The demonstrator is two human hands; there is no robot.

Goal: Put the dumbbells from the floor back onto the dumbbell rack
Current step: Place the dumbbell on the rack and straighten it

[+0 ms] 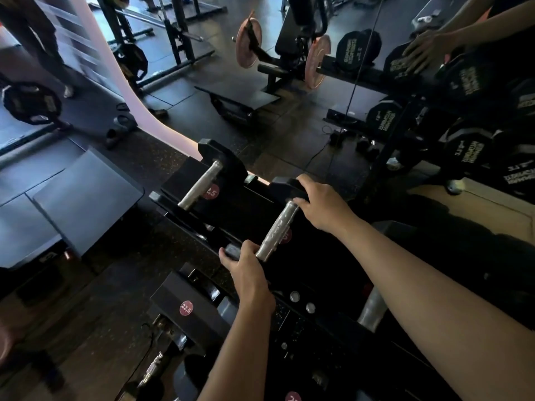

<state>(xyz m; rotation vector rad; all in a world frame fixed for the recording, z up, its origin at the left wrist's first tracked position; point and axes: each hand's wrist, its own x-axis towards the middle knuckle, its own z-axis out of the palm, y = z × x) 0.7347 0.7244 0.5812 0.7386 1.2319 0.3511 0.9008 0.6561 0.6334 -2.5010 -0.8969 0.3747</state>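
Note:
A small black dumbbell with a knurled silver handle (276,230) rests across the top tier of the black dumbbell rack (254,206). My left hand (246,273) grips its near head and my right hand (321,206) grips its far head. To its left a second small dumbbell (202,180) lies on the same tier, beside a round red 2.5 label. A lower tier holds a slot marked with a red 22.5 label (186,308), and larger dumbbells (162,369) lie below it.
A mirror (318,125) stands right behind the rack and reflects my arm, rows of big dumbbells (388,117) and a bench with pink plates (249,43). A flat bench pad (86,198) sits at the left. A person's legs (37,44) stand far left.

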